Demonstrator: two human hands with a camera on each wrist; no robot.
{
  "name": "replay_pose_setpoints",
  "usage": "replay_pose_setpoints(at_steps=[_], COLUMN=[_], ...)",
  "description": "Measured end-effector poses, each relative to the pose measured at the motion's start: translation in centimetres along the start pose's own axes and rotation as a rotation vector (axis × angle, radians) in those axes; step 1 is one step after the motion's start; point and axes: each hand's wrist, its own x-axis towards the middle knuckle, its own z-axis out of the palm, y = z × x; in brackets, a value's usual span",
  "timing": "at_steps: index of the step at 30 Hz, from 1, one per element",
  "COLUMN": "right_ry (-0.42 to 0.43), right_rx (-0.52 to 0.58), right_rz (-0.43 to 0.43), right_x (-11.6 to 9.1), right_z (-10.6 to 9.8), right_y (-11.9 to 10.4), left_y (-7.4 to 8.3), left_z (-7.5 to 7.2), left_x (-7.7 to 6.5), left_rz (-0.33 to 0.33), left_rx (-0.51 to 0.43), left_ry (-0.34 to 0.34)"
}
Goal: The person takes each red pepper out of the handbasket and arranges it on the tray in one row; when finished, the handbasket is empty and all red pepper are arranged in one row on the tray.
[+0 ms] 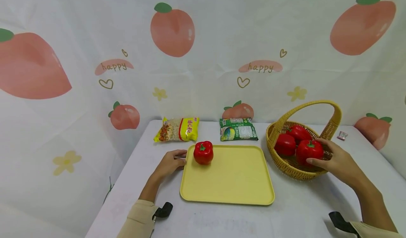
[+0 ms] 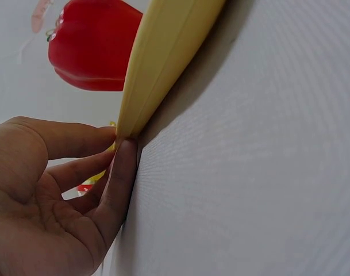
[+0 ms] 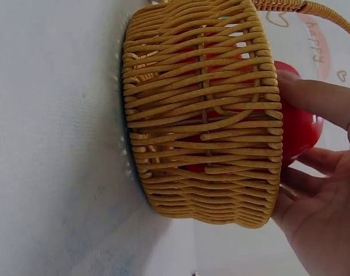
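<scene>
My left hand (image 1: 169, 164) pinches the left edge of a yellow tray (image 1: 228, 181), thumb and fingers meeting at its rim in the left wrist view. On the tray's upper left corner stands a red bell pepper (image 1: 203, 153) with a green stem. My right hand (image 1: 340, 162) reaches into a wicker basket (image 1: 296, 174) and grips another red bell pepper (image 1: 309, 152), thumb on one side and fingers on the other. In the right wrist view the basket wall hides the lower part of that pepper (image 3: 301, 129). Two more red vegetables (image 1: 285, 144) lie beside it in the basket.
Behind the tray lie a yellow food packet (image 1: 177, 129) and a green packet (image 1: 238, 129). The basket's tall handle (image 1: 304, 104) arches over its contents. A small pink wrapped item (image 1: 342, 136) sits right of the basket. A printed cloth (image 1: 203, 83) hangs behind the white table (image 1: 234, 222).
</scene>
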Motion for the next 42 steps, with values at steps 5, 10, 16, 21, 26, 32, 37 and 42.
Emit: replay_pose_setpoints(at_steps=[5, 10, 16, 21, 26, 32, 37, 42], right_ry=[0.000, 0.012, 0.039, 0.083, 0.129, 0.144, 0.152, 0.147], right_rx=[0.051, 0.092, 0.136, 0.142, 0.142, 0.123, 0.140, 0.118], right_rz=[-0.003, -0.014, -0.064, -0.116, -0.189, -0.288, -0.373, -0.417], right_x=[-0.2, -0.4, -1.1, -2.1, -3.0, -3.4, -3.1, -2.4], right_z=[-0.2, -0.5, -0.8, -0.8, -0.4, 0.9, 2.4, 4.0], right_y=[-0.2, -0.2, -0.3, -1.0, -2.3, -5.1, -7.2, -9.0], left_y=[-0.2, -0.1, 0.0, 0.0, -0.1, -0.1, -0.1, -0.2], left_z=[0.0, -0.1, -0.1, 0.0, -0.1, -0.1, -0.1, -0.1], left_x=[0.2, 0.0, -0.1, -0.1, 0.0, 0.0, 0.0, 0.2], left_rz=[-0.010, -0.006, -0.008, -0.009, -0.009, 0.004, 0.009, 0.003], left_rx=[0.001, -0.007, -0.021, -0.009, -0.002, -0.014, -0.015, -0.008], left_ry=[0.007, -0.002, -0.003, -0.001, -0.001, -0.003, -0.008, -0.004])
